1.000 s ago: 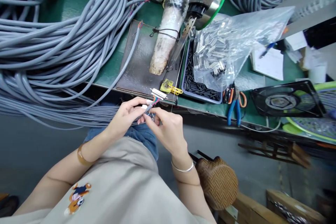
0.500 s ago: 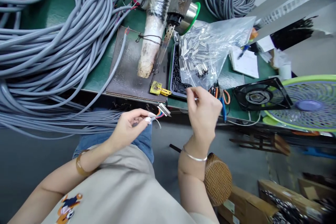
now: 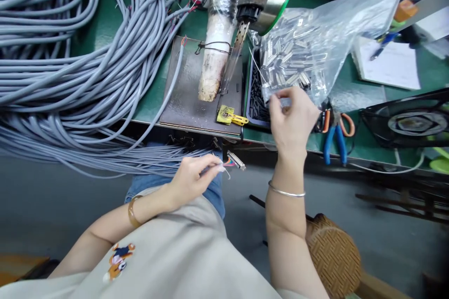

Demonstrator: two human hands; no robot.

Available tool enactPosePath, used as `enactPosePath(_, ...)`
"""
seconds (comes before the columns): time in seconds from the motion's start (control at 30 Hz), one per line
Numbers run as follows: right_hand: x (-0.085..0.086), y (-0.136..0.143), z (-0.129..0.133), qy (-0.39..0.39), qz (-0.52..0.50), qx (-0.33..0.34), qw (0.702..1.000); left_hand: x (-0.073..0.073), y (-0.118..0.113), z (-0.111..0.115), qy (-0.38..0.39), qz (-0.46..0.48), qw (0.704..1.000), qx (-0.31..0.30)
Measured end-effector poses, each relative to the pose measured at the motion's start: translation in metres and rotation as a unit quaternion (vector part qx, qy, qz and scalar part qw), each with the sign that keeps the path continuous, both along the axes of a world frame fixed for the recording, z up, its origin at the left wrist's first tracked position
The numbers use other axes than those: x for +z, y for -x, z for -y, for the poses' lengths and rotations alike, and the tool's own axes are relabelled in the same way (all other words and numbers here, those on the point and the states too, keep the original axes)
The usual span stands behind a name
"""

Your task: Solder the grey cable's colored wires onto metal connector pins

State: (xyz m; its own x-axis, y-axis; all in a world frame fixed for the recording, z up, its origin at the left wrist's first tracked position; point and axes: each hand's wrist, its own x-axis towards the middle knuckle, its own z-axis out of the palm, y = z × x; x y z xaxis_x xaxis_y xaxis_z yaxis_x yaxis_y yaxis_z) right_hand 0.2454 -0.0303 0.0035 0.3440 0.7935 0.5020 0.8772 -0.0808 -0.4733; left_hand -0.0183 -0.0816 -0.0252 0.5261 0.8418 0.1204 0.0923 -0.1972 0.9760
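Note:
My left hand (image 3: 196, 175), closed in a pinch, holds the end of a cable in front of the table edge. From its fingertips short coloured wires (image 3: 229, 162) run into a silver metal connector (image 3: 236, 160), and one thin pale wire hangs loose. My right hand (image 3: 293, 114) is also closed in a pinch, over the front right part of a tray of small black tube pieces (image 3: 258, 105). A tiny dark bit shows at its fingertips, too small to name. Just behind that hand lies a clear plastic bag of metal connectors (image 3: 294, 56).
Grey cables (image 3: 87, 74) heap up at the left. A soldering iron (image 3: 235, 56) and a foil-wrapped duct (image 3: 218, 51) hang above a dark board (image 3: 185, 88) with a yellow clip (image 3: 234, 117). Blue-handled pliers (image 3: 336, 138), a solder spool (image 3: 275, 7) and a black fan (image 3: 414, 121) are rightward.
My right hand has moved from the table's front edge farther in over the tray and bag. My left hand still holds the cable and connector. The view has shifted.

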Motion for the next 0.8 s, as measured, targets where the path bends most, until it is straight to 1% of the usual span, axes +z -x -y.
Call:
enactPosePath(0.07,0.007,0.006,0.008,-0.075,-0.041,-0.027,0.996,0.009,0.003,-0.011,0.132,0.024,0.991,0.004)
enactPosePath(0.1,0.010,0.011,0.013,-0.119,-0.062,-0.030,0.991,0.014,0.005,-0.017,0.183,0.044,0.982,0.012)
enactPosePath(0.13,0.014,0.017,0.018,-0.176,-0.100,-0.016,0.979,0.019,0.006,-0.022,0.218,0.061,0.974,0.021)
enactPosePath(0.2,0.021,0.033,0.028,-0.290,-0.167,0.032,0.942,0.025,0.007,-0.030,0.247,0.085,0.964,0.050)
enactPosePath(0.23,0.023,0.043,0.034,-0.321,-0.199,0.041,0.925,0.027,0.007,-0.032,0.248,0.093,0.962,0.062)
enactPosePath(0.27,0.024,0.053,0.041,-0.325,-0.225,0.050,0.917,0.028,0.006,-0.033,0.242,0.096,0.963,0.074)
enactPosePath(0.3,0.025,0.063,0.048,-0.305,-0.252,0.052,0.917,0.029,0.005,-0.033,0.230,0.095,0.965,0.085)
enactPosePath(0.37,0.024,0.083,0.062,-0.207,-0.293,0.067,0.931,0.028,0.003,-0.031,0.195,0.081,0.972,0.104)
enactPosePath(0.43,0.020,0.097,0.073,-0.098,-0.302,0.095,0.943,0.025,0.001,-0.028,0.154,0.060,0.979,0.117)
enactPosePath(0.5,0.015,0.105,0.082,-0.029,-0.306,0.119,0.944,0.023,0.000,-0.027,0.120,0.042,0.984,0.123)
enactPosePath(0.57,0.009,0.108,0.086,-0.007,-0.308,0.117,0.944,0.022,0.000,-0.027,0.096,0.029,0.987,0.129)
enactPosePath(0.63,0.005,0.110,0.088,-0.009,-0.295,0.101,0.950,0.021,0.000,-0.027,0.080,0.020,0.987,0.139)
enactPosePath(0.7,0.001,0.110,0.089,-0.014,-0.267,0.100,0.958,0.020,0.000,-0.028,0.073,0.014,0.987,0.144)
enactPosePath(0.8,-0.003,0.111,0.089,-0.020,-0.202,0.117,0.972,0.018,0.000,-0.028,0.063,0.005,0.988,0.143)
